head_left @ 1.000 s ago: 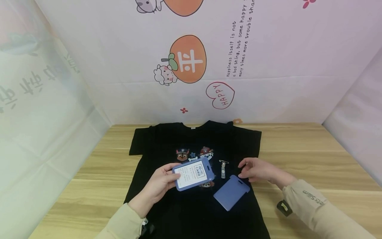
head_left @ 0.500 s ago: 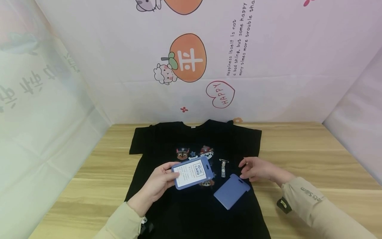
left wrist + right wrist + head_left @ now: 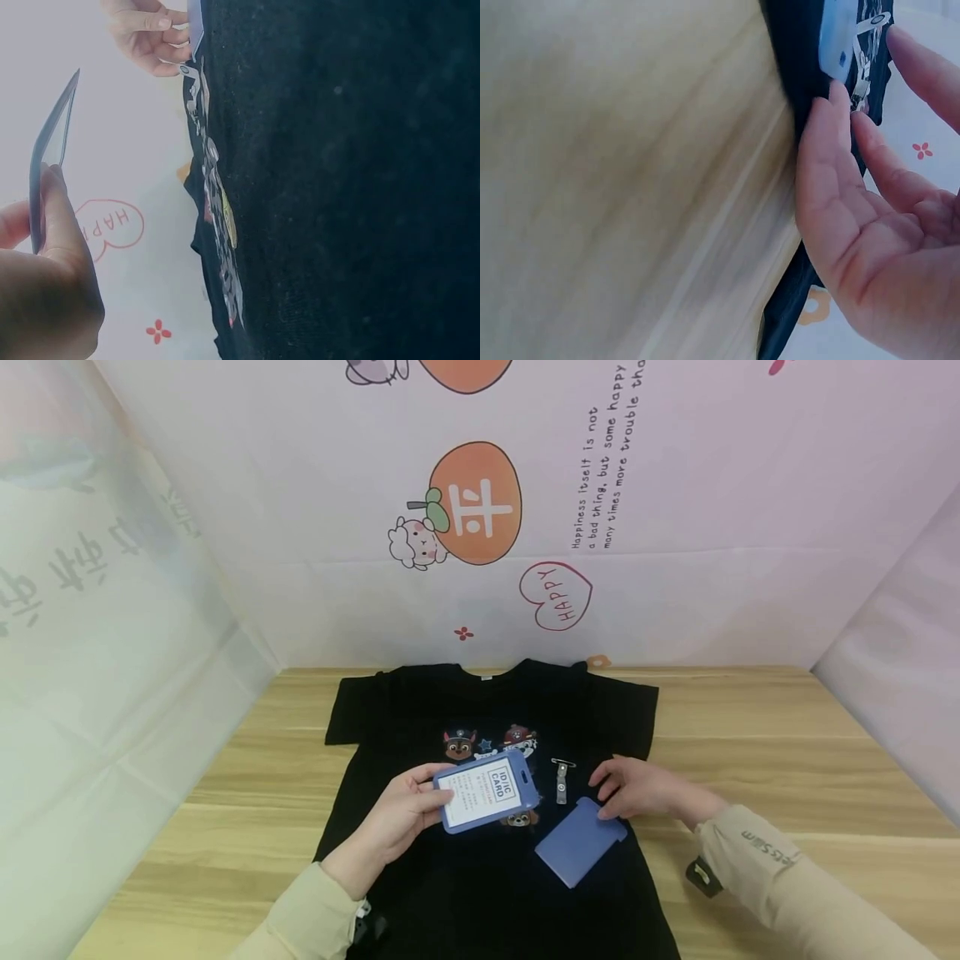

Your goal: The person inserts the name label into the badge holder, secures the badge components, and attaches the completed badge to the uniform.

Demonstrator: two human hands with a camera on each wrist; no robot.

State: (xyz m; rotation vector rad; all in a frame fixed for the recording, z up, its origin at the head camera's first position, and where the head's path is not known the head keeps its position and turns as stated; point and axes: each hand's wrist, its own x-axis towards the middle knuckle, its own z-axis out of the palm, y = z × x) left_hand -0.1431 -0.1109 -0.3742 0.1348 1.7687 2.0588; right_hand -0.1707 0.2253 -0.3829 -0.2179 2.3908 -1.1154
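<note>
My left hand (image 3: 401,814) pinches a blue-framed badge holder (image 3: 487,792) with a white "ID/IC CARD" insert, thumb on its face, raised over the shirt. In the left wrist view the badge holder (image 3: 51,150) appears nearly edge-on. A plain blue badge cover (image 3: 577,847) lies tilted on the black T-shirt (image 3: 480,893). Over the cover's upper edge are the fingertips of my right hand (image 3: 645,789), hiding its slot in the head view. The right wrist view has this hand (image 3: 877,217) with fingers spread and a fingertip at the cover's (image 3: 838,41) end; firm contact is unclear.
A badge clip (image 3: 562,781) with a safety pin lies on the shirt, just beyond the cover. Cartoon dog prints (image 3: 459,745) decorate the shirt's chest. Wooden tabletop (image 3: 750,735) extends on both sides, and a printed white cloth (image 3: 337,610) hangs behind.
My right hand has shifted slightly left, its fingertips moving from beside the blue cover to over its upper edge. The left hand keeps its hold on the badge holder almost unmoved.
</note>
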